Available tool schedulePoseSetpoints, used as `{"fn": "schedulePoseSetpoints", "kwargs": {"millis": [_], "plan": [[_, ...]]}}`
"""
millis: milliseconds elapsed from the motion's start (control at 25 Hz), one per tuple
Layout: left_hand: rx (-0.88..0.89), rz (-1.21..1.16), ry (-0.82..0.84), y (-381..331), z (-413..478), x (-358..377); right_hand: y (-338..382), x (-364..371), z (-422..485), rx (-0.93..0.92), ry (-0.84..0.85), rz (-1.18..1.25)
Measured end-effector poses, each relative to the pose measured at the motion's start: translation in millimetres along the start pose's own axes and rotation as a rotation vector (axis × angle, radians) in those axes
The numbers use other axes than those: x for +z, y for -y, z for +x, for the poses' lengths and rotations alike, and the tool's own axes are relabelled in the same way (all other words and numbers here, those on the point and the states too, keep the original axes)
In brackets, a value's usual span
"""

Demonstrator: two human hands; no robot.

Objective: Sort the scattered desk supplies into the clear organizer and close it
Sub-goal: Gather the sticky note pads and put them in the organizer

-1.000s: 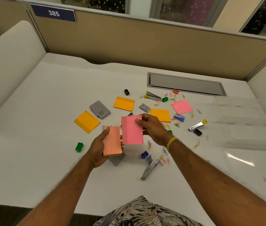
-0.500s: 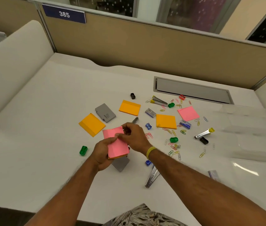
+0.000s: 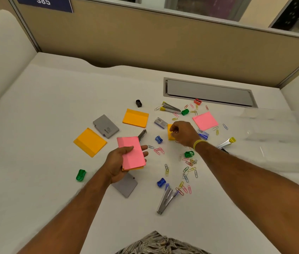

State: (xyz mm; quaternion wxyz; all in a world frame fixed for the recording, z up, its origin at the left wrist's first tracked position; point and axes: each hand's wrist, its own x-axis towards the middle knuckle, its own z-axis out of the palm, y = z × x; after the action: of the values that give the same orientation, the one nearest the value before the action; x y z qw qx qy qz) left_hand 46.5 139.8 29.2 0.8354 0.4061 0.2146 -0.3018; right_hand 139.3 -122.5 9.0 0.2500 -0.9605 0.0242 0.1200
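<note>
Right hand (image 3: 183, 133) has left the stack (image 3: 131, 153), pinches one orange pad (image 3: 169, 137) of three. Left hand (image 3: 118, 163) grips stack; desk (image 3: 35, 180) open leftward.

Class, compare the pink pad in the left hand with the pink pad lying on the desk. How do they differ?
The held pink pad is gripped by the left hand; the desk pink pad lies flat, untouched. The held pink pad sits on an orange pad; the desk pink pad lies alone. Both are pink note pads.
</note>
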Motion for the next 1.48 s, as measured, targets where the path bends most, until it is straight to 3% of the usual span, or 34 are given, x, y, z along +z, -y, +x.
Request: {"fn": "schedulePoseSetpoints", "kwargs": {"millis": [280,920,1160,1240,1480], "plan": [[-0.026,-0.028,-0.003,-0.1,16.9,8.8,-26.2,8.6,9.3,-0.025,0.173,-0.082],[-0.032,0.010,0.012,7.0,19.9,19.2,-23.1,15.6,-15.4,-0.086,0.313,-0.010],[-0.029,0.017,0.019,9.4,20.1,17.8,-39.6,-10.7,-3.0,-0.005,0.018,0.074],[-0.029,0.022,0.012,9.4,21.1,16.7,-48.4,-25.1,10.7,0.012,0.001,0.027],[-0.029,0.032,-0.005,11.5,25.2,15.3,-49.1,-37.1,46.7,-0.038,0.268,-0.286]]}}
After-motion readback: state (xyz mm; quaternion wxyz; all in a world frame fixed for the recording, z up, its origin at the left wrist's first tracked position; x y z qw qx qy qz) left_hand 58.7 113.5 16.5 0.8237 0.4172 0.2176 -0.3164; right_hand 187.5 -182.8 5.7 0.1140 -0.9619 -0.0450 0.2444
